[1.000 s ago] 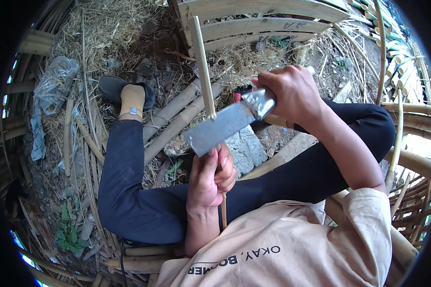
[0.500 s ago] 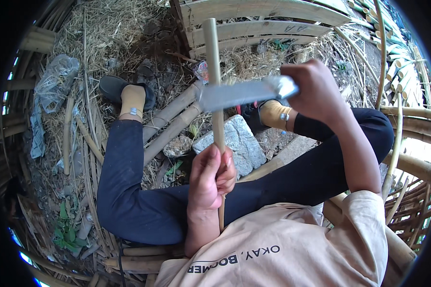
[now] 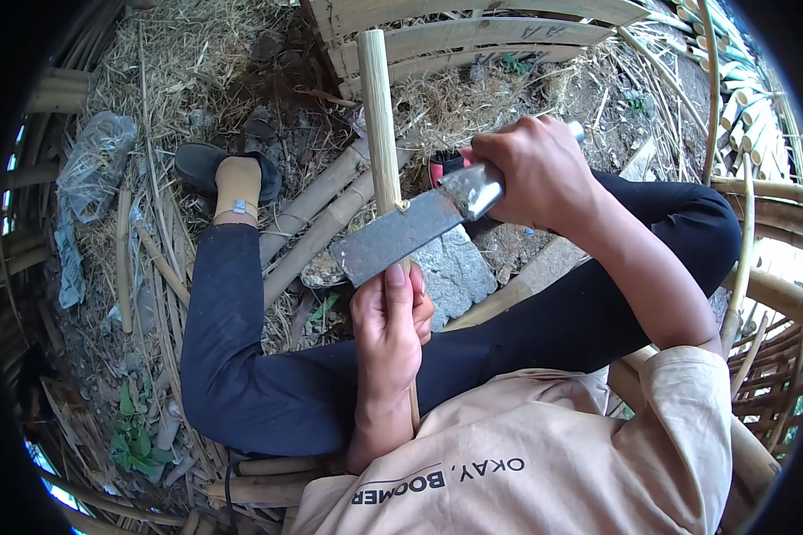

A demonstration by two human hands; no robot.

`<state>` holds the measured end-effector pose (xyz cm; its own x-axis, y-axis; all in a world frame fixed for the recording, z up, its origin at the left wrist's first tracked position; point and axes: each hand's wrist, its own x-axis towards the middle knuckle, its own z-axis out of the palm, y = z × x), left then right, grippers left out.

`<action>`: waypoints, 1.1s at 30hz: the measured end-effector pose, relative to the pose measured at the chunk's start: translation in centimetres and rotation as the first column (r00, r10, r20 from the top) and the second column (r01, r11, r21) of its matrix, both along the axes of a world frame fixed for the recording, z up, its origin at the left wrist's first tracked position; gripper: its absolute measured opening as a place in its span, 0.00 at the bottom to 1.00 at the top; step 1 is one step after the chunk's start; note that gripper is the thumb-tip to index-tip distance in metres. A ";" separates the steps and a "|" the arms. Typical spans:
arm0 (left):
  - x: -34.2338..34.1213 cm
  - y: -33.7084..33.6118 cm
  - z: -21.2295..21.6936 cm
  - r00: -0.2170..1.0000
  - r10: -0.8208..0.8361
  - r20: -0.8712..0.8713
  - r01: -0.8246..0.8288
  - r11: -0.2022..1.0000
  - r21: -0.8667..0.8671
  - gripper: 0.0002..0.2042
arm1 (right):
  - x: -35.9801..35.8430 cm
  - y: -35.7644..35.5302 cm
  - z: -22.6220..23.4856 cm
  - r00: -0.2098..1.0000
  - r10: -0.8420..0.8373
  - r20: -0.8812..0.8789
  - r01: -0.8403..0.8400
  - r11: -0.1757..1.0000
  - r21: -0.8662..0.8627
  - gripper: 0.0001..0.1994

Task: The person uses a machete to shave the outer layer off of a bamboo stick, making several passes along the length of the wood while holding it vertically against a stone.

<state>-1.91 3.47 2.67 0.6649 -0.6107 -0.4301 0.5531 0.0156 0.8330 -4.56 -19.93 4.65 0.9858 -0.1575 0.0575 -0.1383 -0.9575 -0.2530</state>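
My left hand point(image 3: 391, 314) is closed round a long pale stick point(image 3: 379, 116), likely bamboo or wood, its thumb lying along it. The stick stands up away from me, its lower end running back toward my shirt. My right hand point(image 3: 535, 169) grips the handle of a broad cleaver-like knife point(image 3: 397, 239). The dull grey blade lies slantwise across the stick, just beyond my left thumb. A small curl of shaving point(image 3: 402, 205) sits at the blade's far edge. Part of the stick is hidden under the blade.
A grey rock point(image 3: 455, 276) lies between my legs, beside bamboo poles point(image 3: 321, 227) on the ground. Wooden slats point(image 3: 473, 40) stand at the far side. Cut bamboo point(image 3: 749, 116) is stacked at the far right. A clear plastic bag point(image 3: 103, 165) lies at left among straw.
The knife has come down along the stick toward my left hand, its blade now slanted and resting on the stick. My left hand keeps its hold; the stick's top has shifted slightly left.
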 end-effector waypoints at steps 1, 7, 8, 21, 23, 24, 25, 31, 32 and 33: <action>0.1 0.0 -0.1 1.000 -0.003 -0.002 0.003 1.000 0.000 0.18 | 0.2 0.0 0.3 1.000 0.000 0.009 0.000 1.000 -0.015 0.06; 0.7 0.3 -0.2 0.998 0.033 -0.046 -0.035 0.998 -0.046 0.16 | 1.2 -2.1 -0.3 0.986 -0.075 0.150 0.102 0.977 -0.185 0.09; 0.3 0.3 0.0 0.999 -0.004 -0.051 0.000 0.997 -0.079 0.16 | 1.3 -3.2 -0.3 0.974 -0.086 0.211 0.136 0.963 -0.234 0.10; 0.2 0.5 -1.5 1.000 0.021 0.002 -0.021 1.000 -0.013 0.16 | -0.1 -1.1 2.5 0.998 -0.059 -0.008 0.057 0.992 -0.113 0.03; 0.3 0.3 -1.6 0.999 0.030 0.029 -0.030 1.000 -0.004 0.16 | -0.4 0.3 1.9 0.996 -0.021 -0.082 0.016 0.998 -0.066 0.04; 0.2 0.1 -1.7 0.999 0.035 0.042 -0.035 0.999 -0.003 0.16 | -0.5 0.8 1.8 0.996 0.003 -0.094 -0.008 0.999 -0.047 0.04; 0.2 0.0 -1.7 0.998 0.038 0.054 -0.038 0.999 -0.001 0.16 | -0.3 1.1 1.4 0.989 -0.004 -0.147 -0.008 0.997 -0.081 0.05; 0.2 -0.1 -1.6 0.998 0.009 0.069 -0.012 0.999 0.045 0.17 | 0.3 0.6 -1.2 0.998 -0.014 -0.056 0.015 1.000 0.001 0.03; 0.2 -0.1 -1.5 0.998 0.021 0.054 -0.023 0.999 0.042 0.17 | 0.5 0.3 -1.2 0.999 -0.008 -0.034 0.008 1.000 0.004 0.03; 0.2 -0.1 -1.2 0.999 0.033 0.038 -0.034 0.999 0.040 0.16 | 0.7 0.2 -1.0 0.998 -0.032 -0.055 0.031 0.999 -0.024 0.03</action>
